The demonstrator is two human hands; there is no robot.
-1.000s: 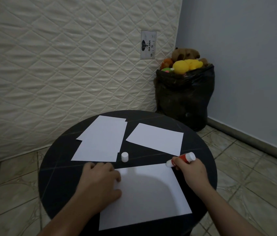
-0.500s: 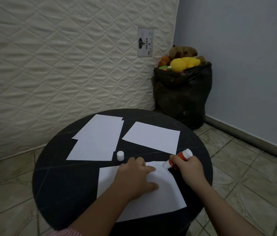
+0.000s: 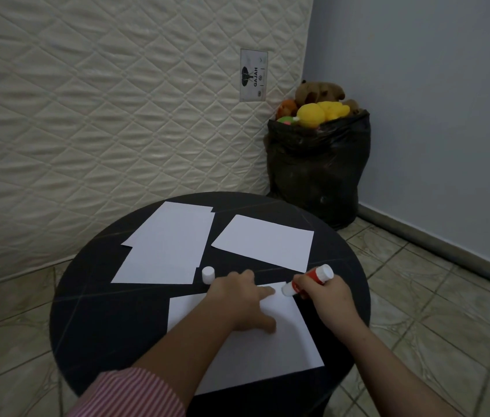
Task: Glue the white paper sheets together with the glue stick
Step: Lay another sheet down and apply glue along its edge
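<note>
A white paper sheet [image 3: 255,353] lies at the near edge of the round black table [image 3: 102,320]. My left hand [image 3: 240,302] presses flat on the sheet near its far right corner, fingers spread. My right hand [image 3: 328,299] grips the red and white glue stick [image 3: 310,279], its white tip on that far right corner. The glue stick's white cap [image 3: 208,275] stands upright just beyond the sheet. Two overlapping white sheets [image 3: 165,248] lie at the far left of the table, and a single sheet [image 3: 264,240] at the far right.
A quilted mattress [image 3: 117,115] leans upright behind the table. In the corner by the grey wall stands a black bag [image 3: 316,170] full of soft toys. Tiled floor surrounds the table.
My left hand slid from the sheet's left part across to its far right corner. My right hand lowered the glue stick's tip onto that corner. The view shifted slightly.
</note>
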